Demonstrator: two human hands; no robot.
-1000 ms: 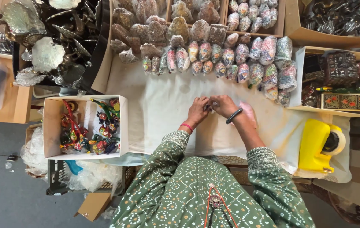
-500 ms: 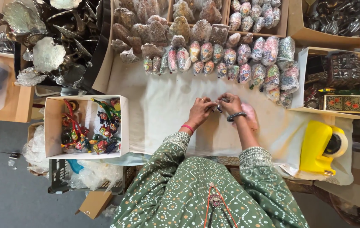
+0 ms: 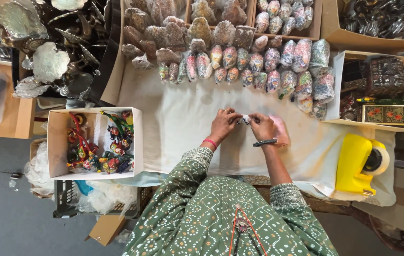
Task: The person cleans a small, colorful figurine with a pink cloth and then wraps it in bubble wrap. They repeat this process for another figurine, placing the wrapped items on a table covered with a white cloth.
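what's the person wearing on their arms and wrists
Both arms wear loose green sleeves printed with small white dotted patterns, ending below the elbow with a patterned cuff. The left hand has a pink-red band at the wrist; the right hand has a dark bangle. No gloves.

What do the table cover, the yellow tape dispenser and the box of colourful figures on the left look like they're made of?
Table cover: looks like off-white cloth or paper, matte, creased and faintly stained. Yellow tape dispenser: likely moulded plastic, smooth with a slight sheen. Box: cardboard, white outside, brown inside. Colourful figures: glossy painted, base material unclear.
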